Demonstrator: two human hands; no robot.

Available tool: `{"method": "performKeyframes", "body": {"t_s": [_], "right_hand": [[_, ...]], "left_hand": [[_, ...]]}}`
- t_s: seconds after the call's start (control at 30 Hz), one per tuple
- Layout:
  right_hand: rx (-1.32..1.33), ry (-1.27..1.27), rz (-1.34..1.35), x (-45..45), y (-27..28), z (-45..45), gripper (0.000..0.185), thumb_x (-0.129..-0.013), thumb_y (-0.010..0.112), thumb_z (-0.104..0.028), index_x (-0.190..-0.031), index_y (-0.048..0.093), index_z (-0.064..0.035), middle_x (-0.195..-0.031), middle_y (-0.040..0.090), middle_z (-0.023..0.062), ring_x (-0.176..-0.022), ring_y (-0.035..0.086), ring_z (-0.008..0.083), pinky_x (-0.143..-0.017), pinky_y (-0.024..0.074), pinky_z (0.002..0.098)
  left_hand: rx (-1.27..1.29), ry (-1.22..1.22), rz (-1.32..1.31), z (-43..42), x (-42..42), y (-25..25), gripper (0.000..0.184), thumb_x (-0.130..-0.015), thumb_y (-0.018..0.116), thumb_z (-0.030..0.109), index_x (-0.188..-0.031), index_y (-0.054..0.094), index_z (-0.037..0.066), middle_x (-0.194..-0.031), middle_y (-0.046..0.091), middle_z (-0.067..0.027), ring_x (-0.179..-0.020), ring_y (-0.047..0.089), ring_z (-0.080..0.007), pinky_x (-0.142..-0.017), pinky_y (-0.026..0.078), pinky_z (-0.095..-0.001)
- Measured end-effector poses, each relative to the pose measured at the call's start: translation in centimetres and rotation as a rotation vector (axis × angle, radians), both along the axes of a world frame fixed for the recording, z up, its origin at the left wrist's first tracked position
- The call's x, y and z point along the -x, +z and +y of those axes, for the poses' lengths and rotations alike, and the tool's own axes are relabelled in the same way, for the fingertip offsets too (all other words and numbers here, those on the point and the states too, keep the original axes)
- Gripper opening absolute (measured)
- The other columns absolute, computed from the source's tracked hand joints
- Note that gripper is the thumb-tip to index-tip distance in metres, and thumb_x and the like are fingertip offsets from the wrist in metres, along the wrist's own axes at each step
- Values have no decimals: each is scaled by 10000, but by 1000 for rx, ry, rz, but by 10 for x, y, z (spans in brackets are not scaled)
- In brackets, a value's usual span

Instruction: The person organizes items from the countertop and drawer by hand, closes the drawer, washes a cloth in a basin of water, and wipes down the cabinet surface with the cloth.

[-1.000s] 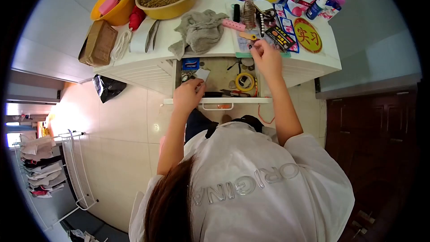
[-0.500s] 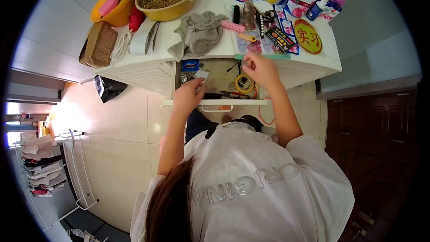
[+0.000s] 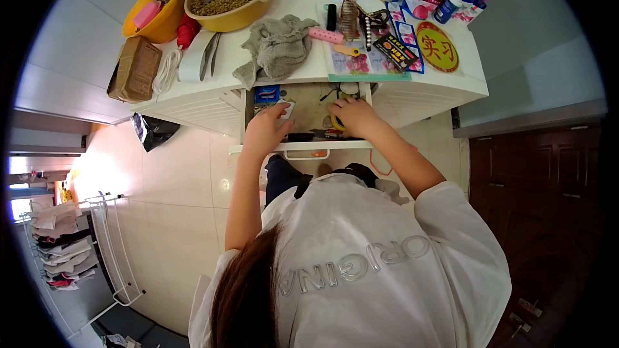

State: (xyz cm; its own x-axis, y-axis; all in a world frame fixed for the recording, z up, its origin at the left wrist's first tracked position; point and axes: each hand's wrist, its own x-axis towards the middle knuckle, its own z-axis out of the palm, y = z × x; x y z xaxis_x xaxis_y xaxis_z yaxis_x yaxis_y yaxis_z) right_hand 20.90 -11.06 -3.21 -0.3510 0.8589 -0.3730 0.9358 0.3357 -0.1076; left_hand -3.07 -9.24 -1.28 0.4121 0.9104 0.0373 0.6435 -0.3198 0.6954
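As a person in a white shirt point(image 3: 380, 251) leans over an open drawer point(image 3: 306, 148), both bare hands reach inside it. The right hand point(image 3: 351, 118) is palm-down over a yellow tape roll point(image 3: 336, 122), fingers loosely curved and hiding much of it; whether they grip it cannot be told. The left hand point(image 3: 265, 130) has its thumb and fingers spread fairly wide beside a small white card point(image 3: 285, 111); contact is unclear. Beyond the left hand, in the drawer's far left corner, lies a blue packet point(image 3: 266, 94). Between the hands, toward the drawer front, is a black item point(image 3: 300, 137).

On the cabinet top, beyond the left hand, sits a crumpled gray cloth point(image 3: 278, 45). Beyond the right hand are a pink dotted strip point(image 3: 325, 35), a black card point(image 3: 396, 51) and, farther right, a round red-and-yellow sign point(image 3: 438, 46).
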Motion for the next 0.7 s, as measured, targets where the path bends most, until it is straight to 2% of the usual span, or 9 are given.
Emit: {"method": "performKeyframes", "body": {"t_s": [0.07,0.13,0.17,0.23,0.37,0.43,0.47,0.6,0.7], "right_hand": [[-2,-42,29,1,-2,4,718,-606,738,-194,-1248,427,-115,-1217,476,76,-1140,452,288,-928,406,370],[-56,11,56,-2,2,2,613,-668,669,-173,-1236,449,-103,-1196,494,91,-1095,481,293,-888,431,379],[-85,36,71,-3,5,1,563,-699,634,-163,-1230,460,-97,-1186,503,98,-1072,495,295,-868,443,384],[-147,39,243,-4,14,-4,567,-682,653,-171,-1212,471,-90,-1189,495,98,-1079,487,289,-873,441,378],[-253,75,649,6,42,-11,665,-611,716,-148,-1221,459,-84,-1218,462,104,-1108,451,290,-931,394,356],[-330,66,759,17,57,-13,668,-610,717,-147,-1224,461,-81,-1211,460,110,-1099,450,292,-930,389,355],[-372,61,814,23,61,-13,670,-610,718,-146,-1225,462,-79,-1208,459,114,-1094,450,292,-930,386,355],[-372,20,887,30,66,-12,702,-615,723,-148,-1251,435,-77,-1226,452,114,-1120,442,297,-939,379,356],[-346,-10,916,28,66,-10,732,-632,722,-175,-1278,394,-73,-1233,461,123,-1134,447,296,-937,382,358]], "left_hand": [[4,5,-37,1,0,1,348,-741,635,195,-1060,584,63,-923,634,-121,-863,606,-276,-748,476,-358],[4,-4,-62,-1,-1,2,348,-744,633,191,-1062,584,60,-917,633,-125,-861,606,-274,-752,476,-353],[22,-10,-81,-2,-1,1,347,-761,628,168,-1083,572,54,-923,631,-125,-860,606,-251,-752,476,-336],[58,-21,-120,-4,-2,-3,347,-794,618,122,-1124,548,41,-936,626,-124,-859,605,-204,-754,477,-303],[349,72,-602,-14,-18,-5,355,-819,613,142,-1136,529,5,-963,620,-88,-835,597,-155,-722,471,-258],[529,87,-858,-22,-33,-1,361,-841,600,133,-1152,505,-25,-993,609,-79,-842,582,-123,-712,466,-228],[537,100,-842,-27,-38,5,348,-876,556,165,-1150,493,-41,-984,617,-72,-832,583,-102,-694,467,-205],[604,208,-954,-37,-49,15,306,-926,463,216,-1134,514,-3,-910,636,-46,-762,577,-67,-641,470,-190],[672,238,-1078,-37,-45,17,299,-929,456,211,-1135,516,3,-948,629,-57,-779,572,-64,-633,471,-189]]}}
